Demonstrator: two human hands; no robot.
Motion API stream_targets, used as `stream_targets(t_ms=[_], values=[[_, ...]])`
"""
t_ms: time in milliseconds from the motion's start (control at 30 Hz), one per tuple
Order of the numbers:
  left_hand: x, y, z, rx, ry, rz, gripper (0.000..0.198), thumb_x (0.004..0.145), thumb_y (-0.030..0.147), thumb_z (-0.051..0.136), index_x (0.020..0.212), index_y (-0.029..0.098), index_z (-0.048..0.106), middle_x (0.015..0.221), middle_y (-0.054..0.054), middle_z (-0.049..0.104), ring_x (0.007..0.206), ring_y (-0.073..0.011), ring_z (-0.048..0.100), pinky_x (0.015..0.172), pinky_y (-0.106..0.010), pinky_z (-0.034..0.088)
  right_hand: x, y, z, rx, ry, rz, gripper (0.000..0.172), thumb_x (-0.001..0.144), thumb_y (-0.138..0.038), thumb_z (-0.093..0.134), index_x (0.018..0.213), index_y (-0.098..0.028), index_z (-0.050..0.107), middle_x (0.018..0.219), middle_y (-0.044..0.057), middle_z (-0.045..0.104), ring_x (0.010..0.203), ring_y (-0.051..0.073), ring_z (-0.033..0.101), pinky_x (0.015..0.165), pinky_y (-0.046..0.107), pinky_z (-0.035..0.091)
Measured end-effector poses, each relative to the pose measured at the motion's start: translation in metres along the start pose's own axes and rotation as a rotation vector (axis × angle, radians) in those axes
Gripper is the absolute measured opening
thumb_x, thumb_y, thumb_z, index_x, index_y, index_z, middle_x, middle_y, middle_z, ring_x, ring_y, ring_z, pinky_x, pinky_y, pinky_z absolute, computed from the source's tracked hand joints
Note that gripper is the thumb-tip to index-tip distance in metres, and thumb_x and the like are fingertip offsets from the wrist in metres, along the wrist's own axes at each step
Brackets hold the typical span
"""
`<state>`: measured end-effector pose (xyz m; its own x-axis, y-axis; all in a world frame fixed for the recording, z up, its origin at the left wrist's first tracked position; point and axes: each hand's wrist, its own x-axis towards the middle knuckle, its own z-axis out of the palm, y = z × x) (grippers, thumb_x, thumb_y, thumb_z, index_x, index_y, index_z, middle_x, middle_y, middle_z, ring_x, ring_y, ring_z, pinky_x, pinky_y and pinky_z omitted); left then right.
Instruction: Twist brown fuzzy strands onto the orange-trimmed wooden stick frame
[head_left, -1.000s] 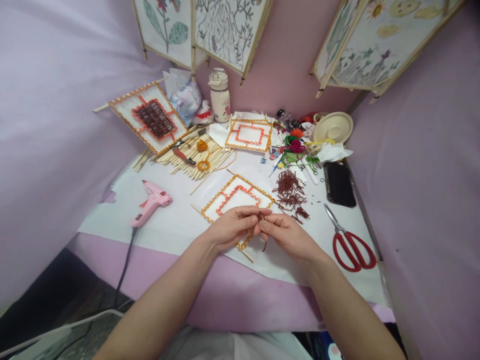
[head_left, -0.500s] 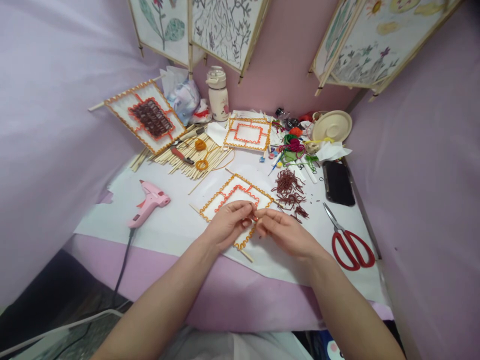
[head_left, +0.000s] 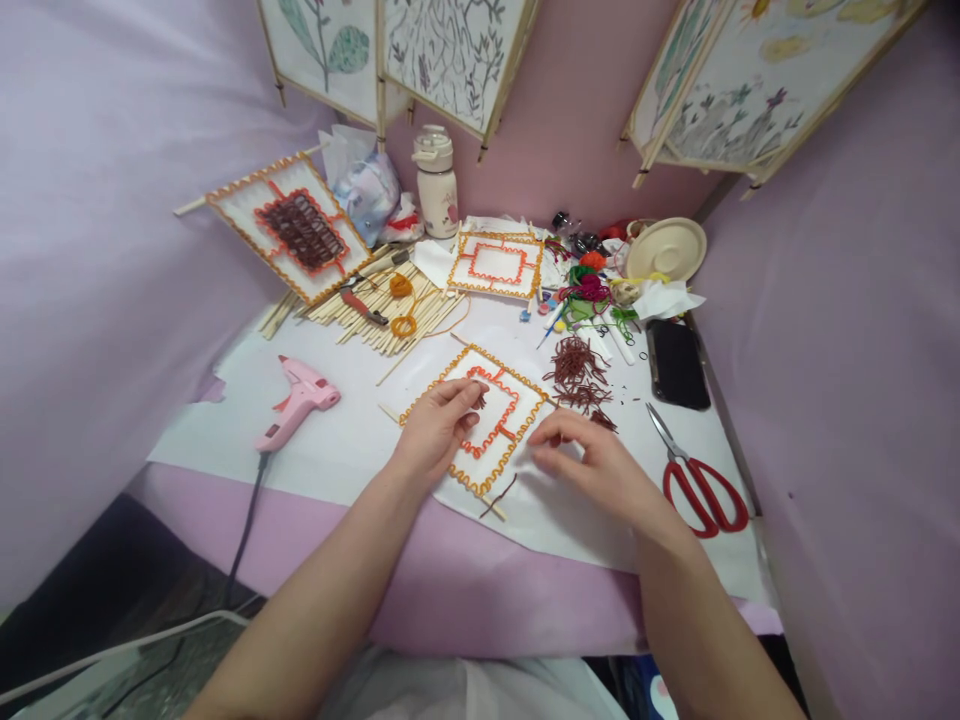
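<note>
– Where's the frame (head_left: 517,415)?
– By the table's (head_left: 360,430) front edge, one corner pointing toward the person, its stick (head_left: 493,510) running far-left to near-right.
– Hands?
– Left hand (head_left: 435,428) pinches a brown strand (head_left: 481,401) onto it; right hand (head_left: 592,462) rests loosely open, empty.

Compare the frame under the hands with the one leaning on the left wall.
Near frame lies flat on the paper; leaning frame stands tilted. Near one's centre is nearly bare white; leaning one's is filled with dark brown cord. Both have orange wavy borders and red inner outlines.
</note>
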<state>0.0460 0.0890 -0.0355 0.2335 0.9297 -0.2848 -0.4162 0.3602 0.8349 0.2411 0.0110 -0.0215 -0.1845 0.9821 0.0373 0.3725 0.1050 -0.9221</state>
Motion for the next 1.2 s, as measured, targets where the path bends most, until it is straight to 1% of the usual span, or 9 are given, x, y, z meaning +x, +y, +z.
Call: stream_targets(t_ms=[133,333,467,567,700,767,900,1033,1200], values=[[-0.001,0.000,0.000,0.003,-0.020,-0.022,0.029,0.058,0.036,0.089,0.071,0.015,0.073,0.076,-0.003,0.063,0.066,-0.0081,0.049,0.053,-0.019,0.037,-0.013,-0.005,0.012,-0.315,-0.203,-0.130,0.010,0.094,-0.026,0.059,0.096,-0.026,0.069,0.099,0.004,0.064,0.100,0.021,0.054,0.090,0.038,0.041],[-0.002,-0.001,0.000,0.018,-0.033,-0.031,0.031,0.057,0.038,0.089,0.073,0.016,0.073,0.072,-0.002,0.061,0.065,-0.0077,0.049,0.054,-0.019,0.036,-0.013,-0.006,0.035,-0.506,-0.235,-0.109,0.007,0.091,-0.021,0.063,0.094,-0.025,0.068,0.099,0.004,0.061,0.100,0.022,0.050,0.086,0.038,0.036],[-0.003,0.000,0.000,0.081,-0.042,-0.014,0.030,0.059,0.040,0.087,0.073,0.016,0.074,0.068,-0.001,0.060,0.059,-0.0070,0.046,0.051,-0.020,0.034,-0.010,-0.007,0.037,-0.523,-0.223,-0.130,0.011,0.093,-0.020,0.060,0.086,-0.023,0.068,0.095,0.003,0.061,0.097,0.020,0.049,0.083,0.036,0.034],[-0.007,0.003,0.000,0.230,-0.127,-0.009,0.030,0.064,0.042,0.084,0.075,0.016,0.074,0.062,0.000,0.057,0.052,-0.0067,0.043,0.048,-0.021,0.031,-0.008,-0.008,0.029,-0.564,-0.130,-0.143,0.009,0.093,-0.020,0.061,0.086,-0.022,0.068,0.095,0.003,0.061,0.096,0.021,0.049,0.082,0.036,0.032],[-0.016,0.004,0.001,0.314,-0.368,-0.128,0.028,0.067,0.041,0.082,0.072,0.015,0.073,0.097,-0.009,0.069,0.053,-0.0057,0.050,0.047,-0.022,0.032,-0.003,-0.012,0.016,-0.737,0.141,-0.151,0.008,0.091,-0.023,0.062,0.089,-0.023,0.070,0.091,0.005,0.061,0.092,0.023,0.049,0.078,0.038,0.030],[-0.019,0.001,0.001,0.280,-0.470,-0.220,0.028,0.069,0.041,0.081,0.072,0.015,0.072,0.101,-0.011,0.069,0.053,-0.0060,0.051,0.044,-0.021,0.027,-0.001,-0.015,0.013,-0.747,0.229,-0.164,0.009,0.091,-0.023,0.062,0.091,-0.024,0.071,0.089,0.006,0.060,0.090,0.024,0.049,0.078,0.038,0.031],[-0.021,-0.006,0.001,0.242,-0.555,-0.289,0.029,0.070,0.043,0.081,0.076,0.016,0.072,0.070,-0.005,0.067,0.049,-0.0062,0.046,0.045,-0.020,0.029,0.002,-0.019,0.014,-0.526,0.279,-0.180,0.011,0.090,-0.023,0.062,0.090,-0.025,0.073,0.085,0.005,0.058,0.089,0.022,0.051,0.079,0.038,0.036],[-0.020,-0.006,0.004,0.218,-0.571,-0.243,0.029,0.068,0.041,0.084,0.075,0.015,0.073,0.074,-0.006,0.069,0.066,-0.0107,0.059,0.063,-0.022,0.044,0.004,-0.018,0.012,-0.177,0.276,-0.089,0.008,0.085,-0.022,0.064,0.083,-0.022,0.072,0.084,0.003,0.061,0.086,0.019,0.056,0.079,0.034,0.041],[-0.020,-0.002,0.006,0.201,-0.586,-0.267,0.032,0.067,0.041,0.084,0.076,0.013,0.073,0.075,-0.005,0.068,0.067,-0.0105,0.059,0.067,-0.022,0.045,0.006,-0.005,0.009,0.260,0.175,0.121,0.008,0.082,-0.030,0.069,0.080,-0.022,0.070,0.077,0.000,0.064,0.072,0.015,0.056,0.067,0.029,0.041]])
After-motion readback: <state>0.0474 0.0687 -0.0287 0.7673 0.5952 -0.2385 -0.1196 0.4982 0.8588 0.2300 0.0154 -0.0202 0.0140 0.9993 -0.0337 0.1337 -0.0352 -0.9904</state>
